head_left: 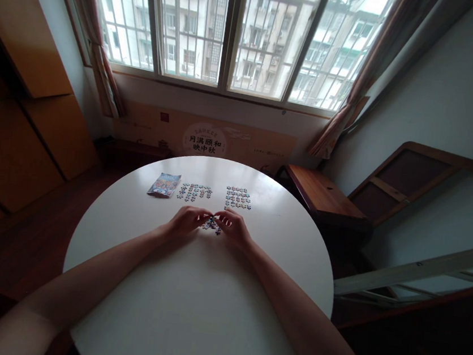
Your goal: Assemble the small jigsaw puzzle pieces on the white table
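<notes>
My left hand (pixel 187 219) and my right hand (pixel 234 225) meet over the middle of a round white table (pixel 187 308). Both pinch small dark jigsaw pieces (pixel 212 224) held between their fingertips, just above the tabletop. Beyond the hands lie two groups of loose puzzle pieces, one to the left (pixel 194 191) and one to the right (pixel 238 197). A small printed picture card (pixel 164 184) lies further left on the table.
A wide barred window (pixel 236 29) with curtains faces me. A printed cardboard panel (pixel 205 138) leans below it. Wooden cabinets (pixel 19 135) stand on the left, a low wooden table (pixel 324 196) and a framed panel (pixel 407 180) on the right.
</notes>
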### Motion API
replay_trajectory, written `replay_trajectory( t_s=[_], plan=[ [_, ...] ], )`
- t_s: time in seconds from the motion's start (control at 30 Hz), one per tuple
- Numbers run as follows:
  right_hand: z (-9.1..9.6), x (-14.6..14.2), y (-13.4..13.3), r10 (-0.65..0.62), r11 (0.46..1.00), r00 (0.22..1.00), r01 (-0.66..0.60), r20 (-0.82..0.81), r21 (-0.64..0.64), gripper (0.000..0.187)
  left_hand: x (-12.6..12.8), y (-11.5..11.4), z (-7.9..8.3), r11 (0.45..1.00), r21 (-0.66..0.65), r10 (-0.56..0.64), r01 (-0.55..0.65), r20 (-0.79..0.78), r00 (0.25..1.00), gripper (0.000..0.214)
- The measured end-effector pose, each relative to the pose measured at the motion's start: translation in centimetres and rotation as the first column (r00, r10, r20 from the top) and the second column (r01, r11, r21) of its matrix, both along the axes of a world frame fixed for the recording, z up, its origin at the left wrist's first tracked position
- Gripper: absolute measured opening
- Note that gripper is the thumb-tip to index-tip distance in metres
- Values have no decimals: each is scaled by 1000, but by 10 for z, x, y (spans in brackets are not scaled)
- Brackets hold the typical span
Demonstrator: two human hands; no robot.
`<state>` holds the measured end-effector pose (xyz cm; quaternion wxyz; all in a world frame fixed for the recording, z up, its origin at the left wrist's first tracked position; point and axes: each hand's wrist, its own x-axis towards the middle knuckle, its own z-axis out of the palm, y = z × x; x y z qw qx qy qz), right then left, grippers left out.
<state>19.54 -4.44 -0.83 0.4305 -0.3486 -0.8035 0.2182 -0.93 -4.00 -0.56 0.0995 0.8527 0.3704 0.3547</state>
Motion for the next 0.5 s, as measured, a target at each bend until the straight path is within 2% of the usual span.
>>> replay_trajectory(
  t_s=[0.27, 0.5],
  plan=[
    [0, 1, 0, -60, 998, 998, 60, 29, 0, 19, 0, -1, 3, 1000, 14, 19, -19, -6, 1000, 24],
    [-1, 1, 1, -20, 999, 1000, 19, 22, 33, 15, 0, -1, 3, 1000, 12, 4, -4, -12, 1000, 23]
  ],
)
